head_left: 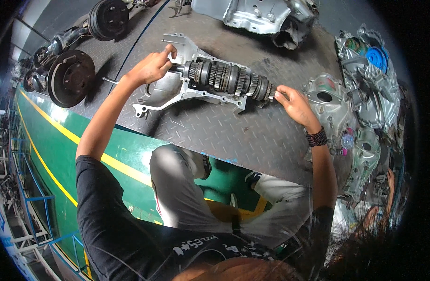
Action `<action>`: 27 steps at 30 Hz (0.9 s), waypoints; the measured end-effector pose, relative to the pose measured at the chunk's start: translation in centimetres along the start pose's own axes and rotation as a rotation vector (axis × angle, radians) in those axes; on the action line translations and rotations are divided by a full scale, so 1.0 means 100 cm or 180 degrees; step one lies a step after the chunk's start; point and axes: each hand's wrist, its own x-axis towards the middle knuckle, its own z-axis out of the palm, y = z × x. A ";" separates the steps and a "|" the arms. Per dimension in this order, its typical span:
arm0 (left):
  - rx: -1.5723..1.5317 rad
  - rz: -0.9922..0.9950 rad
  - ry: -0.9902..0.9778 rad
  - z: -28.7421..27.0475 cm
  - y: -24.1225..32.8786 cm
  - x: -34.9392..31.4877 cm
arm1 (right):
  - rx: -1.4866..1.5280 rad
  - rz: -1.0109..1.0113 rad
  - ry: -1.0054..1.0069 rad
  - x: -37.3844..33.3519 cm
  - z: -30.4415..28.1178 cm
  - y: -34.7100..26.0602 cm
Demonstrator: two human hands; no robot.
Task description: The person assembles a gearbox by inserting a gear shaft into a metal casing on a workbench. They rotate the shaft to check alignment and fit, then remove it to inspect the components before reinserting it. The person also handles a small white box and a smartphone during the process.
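Note:
A transmission gear shaft (218, 77), stacked with several toothed gears, lies across a half-open silver gearbox housing (195, 97). My left hand (152, 67) pinches the thin left end of the shaft, its index finger raised and bent over the housing's bell-shaped end. At the other end, my right hand (295, 105) grips the last small gear between thumb and fingers; the fingertips behind it are partly hidden. The shaft's right end sticks out past the housing's edge. I cannot tell whether the gears rest fully in the housing.
The housing sits on a dark tread-plate bench (215, 136). Beyond it stands a large silver casing (257, 18). More metal casings (327, 96) crowd the right side. Brake discs (71, 78) on an axle lie at the left. Green floor (131, 150) with yellow lines runs below the bench edge.

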 end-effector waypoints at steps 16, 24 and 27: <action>-0.0046 -0.0072 0.0398 -0.019 0.008 0.001 | 0.0156 0.0160 -0.0014 -0.003 -0.002 -0.021; 0.0038 -0.0013 0.0679 -0.036 0.012 -0.004 | 0.0320 -0.0032 0.0089 0.010 0.008 -0.018; -0.0009 0.0002 0.0678 -0.034 0.003 -0.010 | 0.0331 -0.0053 0.0084 0.014 0.013 -0.023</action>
